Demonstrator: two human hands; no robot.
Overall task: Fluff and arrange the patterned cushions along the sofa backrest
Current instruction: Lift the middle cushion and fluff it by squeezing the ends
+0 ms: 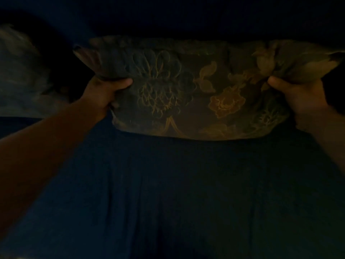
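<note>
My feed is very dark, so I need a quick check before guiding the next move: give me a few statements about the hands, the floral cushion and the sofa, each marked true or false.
1. Both hands grip the floral cushion. True: the left hand holds its left end, the right hand its right end.
2. The cushion lies flat on the floor. False: its lower edge rests on the blue sofa seat, in front of the backrest.
3. The cushion fabric is plain. False: it shows large flowers.
4. A second, blurred cushion sits to the left. True.
5. The right hand is empty. False: it pinches the cushion's bunched corner.
</note>
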